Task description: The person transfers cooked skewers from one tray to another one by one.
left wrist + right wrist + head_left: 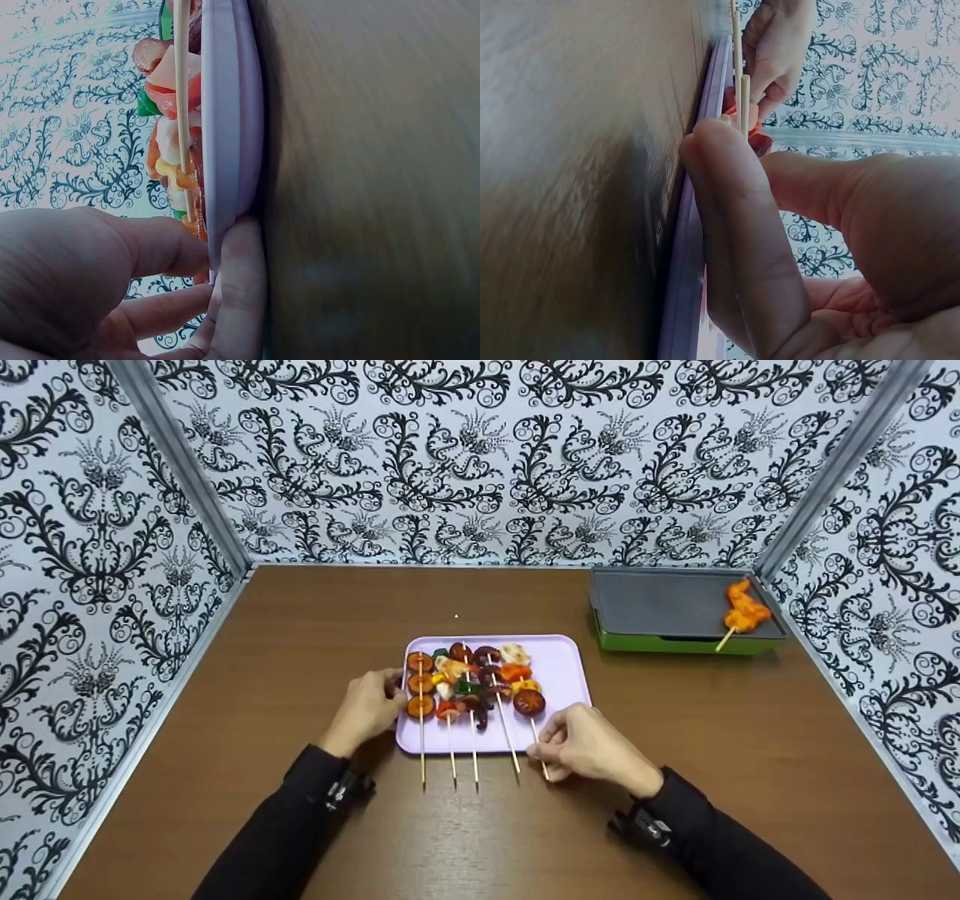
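Observation:
A lilac tray (564, 675) lies on the table with several food skewers side by side on it, their sticks jutting over the near edge. My left hand (369, 706) pinches the tray's left rim; in the left wrist view the thumb is above the rim (225, 112) and a finger below it. At the near right corner, my right hand (589, 744) pinches the stick of the rightmost skewer (529, 703), which has a mushroom-like brown piece nearest the hand. On the far left lies a skewer of three round orange slices (421, 684).
At the back right stands a green grill (690, 644) with a dark flat plate (652, 604). One orange skewer (746, 613) lies on its right end, stick over the front edge. Patterned walls (480, 472) enclose the brown table (322, 622).

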Demonstrator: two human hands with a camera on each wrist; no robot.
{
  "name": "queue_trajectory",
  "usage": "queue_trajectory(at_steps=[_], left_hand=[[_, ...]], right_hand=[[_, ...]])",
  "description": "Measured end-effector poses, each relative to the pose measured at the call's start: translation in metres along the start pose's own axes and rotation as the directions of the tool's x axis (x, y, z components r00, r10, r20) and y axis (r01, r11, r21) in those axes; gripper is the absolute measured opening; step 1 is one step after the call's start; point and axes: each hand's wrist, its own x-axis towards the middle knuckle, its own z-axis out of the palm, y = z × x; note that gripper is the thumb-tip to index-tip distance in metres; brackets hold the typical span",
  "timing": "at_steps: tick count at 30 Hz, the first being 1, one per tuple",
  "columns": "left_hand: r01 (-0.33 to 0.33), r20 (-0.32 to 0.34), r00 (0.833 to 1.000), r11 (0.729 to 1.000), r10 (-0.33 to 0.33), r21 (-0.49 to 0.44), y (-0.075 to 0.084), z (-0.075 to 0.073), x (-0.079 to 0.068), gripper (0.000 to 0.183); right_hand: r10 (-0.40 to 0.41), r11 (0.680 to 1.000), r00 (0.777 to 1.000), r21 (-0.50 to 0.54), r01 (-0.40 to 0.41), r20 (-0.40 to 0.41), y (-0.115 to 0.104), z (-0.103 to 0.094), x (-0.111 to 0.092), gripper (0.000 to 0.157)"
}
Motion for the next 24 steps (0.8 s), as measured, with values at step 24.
queue_trajectory(at_steps=[24], left_hand=[[-0.004,-0.004,1.000,1.000,0.004,0.010,-0.0001,-0.0001,-0.0004,0.046]], right_hand=[[0.013,0.998,0.998,-0.059,-0.017,-0.068,-0.0040,-0.0062,-0.0010,0.017]])
